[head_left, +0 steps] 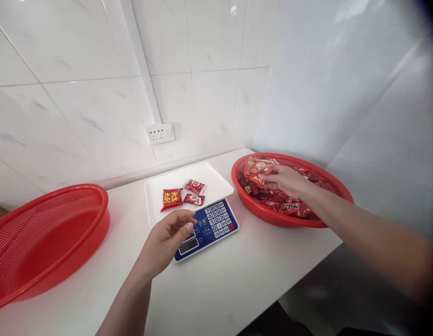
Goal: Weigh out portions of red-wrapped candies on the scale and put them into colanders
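Observation:
My right hand (286, 181) is over the right red basket (247, 205), its thumb and fingers closed on a red-wrapped snack packet (261, 168). Many more red snack packets lie in that basket. My left hand (167, 238) hovers by the left side of the blue keypad of a digital scale (202, 238), covering part of its display. Its fingers are loosely curled, with a gap to the thumb, and nothing shows between them. On the scale's white tray (154, 205) lie a red packet with yellow characters (171, 198) and two smaller red packets (194, 186).
A second red basket (101, 219), with perforated sides, stands at the left; no packets show in it. The white table (216, 289) meets a tiled wall behind, which carries a power socket (160, 134). At the right, the table's edge runs below my right forearm.

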{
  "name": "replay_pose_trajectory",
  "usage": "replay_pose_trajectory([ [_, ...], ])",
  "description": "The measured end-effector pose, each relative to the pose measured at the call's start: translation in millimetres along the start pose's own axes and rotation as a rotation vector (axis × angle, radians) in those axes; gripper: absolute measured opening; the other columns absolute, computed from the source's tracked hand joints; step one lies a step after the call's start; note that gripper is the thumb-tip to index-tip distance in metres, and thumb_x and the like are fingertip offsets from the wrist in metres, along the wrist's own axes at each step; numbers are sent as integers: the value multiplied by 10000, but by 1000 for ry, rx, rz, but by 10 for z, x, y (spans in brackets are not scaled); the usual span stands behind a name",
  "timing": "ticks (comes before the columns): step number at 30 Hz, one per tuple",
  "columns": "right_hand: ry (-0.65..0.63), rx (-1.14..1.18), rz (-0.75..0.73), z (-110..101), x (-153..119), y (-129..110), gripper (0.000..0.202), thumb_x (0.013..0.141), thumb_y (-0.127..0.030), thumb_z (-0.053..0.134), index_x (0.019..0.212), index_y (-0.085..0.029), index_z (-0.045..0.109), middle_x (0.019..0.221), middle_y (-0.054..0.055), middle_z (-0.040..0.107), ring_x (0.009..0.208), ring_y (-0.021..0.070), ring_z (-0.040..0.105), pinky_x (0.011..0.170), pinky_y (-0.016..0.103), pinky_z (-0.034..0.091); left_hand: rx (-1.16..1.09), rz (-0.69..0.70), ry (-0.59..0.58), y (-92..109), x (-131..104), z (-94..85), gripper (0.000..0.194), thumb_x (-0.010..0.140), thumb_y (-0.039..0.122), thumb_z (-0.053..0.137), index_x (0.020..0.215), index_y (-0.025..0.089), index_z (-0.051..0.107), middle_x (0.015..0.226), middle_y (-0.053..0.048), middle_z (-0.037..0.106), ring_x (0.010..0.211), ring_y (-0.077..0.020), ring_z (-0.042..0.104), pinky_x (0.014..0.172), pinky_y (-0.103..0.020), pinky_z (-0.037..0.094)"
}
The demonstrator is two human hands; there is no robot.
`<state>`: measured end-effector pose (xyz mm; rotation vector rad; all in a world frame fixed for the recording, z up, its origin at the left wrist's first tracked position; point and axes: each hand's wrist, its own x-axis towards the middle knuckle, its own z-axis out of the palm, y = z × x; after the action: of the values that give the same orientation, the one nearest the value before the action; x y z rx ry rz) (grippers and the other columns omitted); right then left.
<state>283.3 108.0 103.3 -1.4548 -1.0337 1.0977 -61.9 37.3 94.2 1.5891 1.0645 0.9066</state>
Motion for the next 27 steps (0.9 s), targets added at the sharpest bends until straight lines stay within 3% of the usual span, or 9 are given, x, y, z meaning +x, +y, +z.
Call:
replay_pose_trajectory([
  [4, 52, -38, -142, 105, -127, -86, 124, 687, -155, 714, 770, -224, 653, 950, 10, 663, 766, 146, 645, 677, 292, 580, -39, -13, -18, -6, 8, 31, 314, 809, 425, 596, 1045, 217, 606, 967, -51, 637, 874, -180, 617, 763, -314, 535],
  [7, -4, -118, -307, 314, -351, -161, 150, 676, -254, 732, 808, -242, 663, 1066, 30, 635, 869, 192, 639, 729, 337, 570, -210, -61, -41, -11, -4, 158, 439, 808, 441, 597, 1186, 231, 520, 1069, -78, 599, 905, -194, 614, 728, -330, 559],
  [10, -204, -291, -486, 606, -647, -170, 140, 700, -292, 713, 815, -232, 659, 1032, 41, 637, 946, 224, 616, 787, 354, 541, -486, -159, -124, -30, -29, 355, 606, 819, 468, 579, 1347, 284, 346, 1272, -132, 490, 1004, -238, 592, 670, -350, 581],
  [12, -400, -366, -575, 801, -827, -130, 110, 738, -267, 678, 838, -233, 649, 1005, 40, 637, 959, 221, 606, 820, 356, 520, -682, -237, -209, -51, -33, 468, 590, 843, 517, 514, 1362, 304, 331, 1310, -139, 462, 1036, -257, 584, 633, -347, 585],
  [15, -645, -460, -637, 1033, -998, -47, 144, 779, -172, 605, 890, -253, 648, 1065, 37, 611, 986, 200, 591, 858, 339, 492, -886, -351, -292, -83, -9, 543, 499, 883, 559, 389, 1267, 252, 475, 1138, -114, 573, 938, -221, 623, 587, -323, 590],
  [17, -733, -519, -661, 1132, -1033, -9, 212, 792, -133, 565, 937, -263, 647, 1107, 40, 585, 990, 188, 586, 873, 333, 483, -963, -420, -270, -95, 16, 536, 452, 896, 528, 393, 1154, 199, 566, 947, -75, 618, 767, -154, 635, 572, -300, 594],
  [20, -756, -536, -704, 1212, -1009, 7, 256, 816, -135, 532, 1015, -265, 628, 1144, 51, 572, 1011, 190, 581, 888, 344, 477, -1035, -498, -157, -95, 45, 495, 390, 888, 485, 456, 1007, 155, 626, 758, -22, 598, 574, -89, 584, 521, -245, 585],
  [23, -714, -483, -696, 1252, -957, -7, 234, 822, -197, 561, 1042, -260, 609, 1171, 48, 582, 1068, 211, 562, 914, 359, 465, -1046, -564, -72, -83, 63, 457, 408, 884, 496, 454, 940, 134, 634, 689, -18, 591, 551, -99, 592, 416, -187, 541],
  [27, -617, -330, -476, 1303, -888, -48, 247, 831, -371, 572, 1040, -240, 581, 937, 31, 655, 849, 196, 649, 767, 341, 534, -1130, -563, -49, -74, 94, 402, 366, 886, 470, 467, 898, 137, 617, 695, -19, 601, 502, -86, 573, 322, -126, 445],
])
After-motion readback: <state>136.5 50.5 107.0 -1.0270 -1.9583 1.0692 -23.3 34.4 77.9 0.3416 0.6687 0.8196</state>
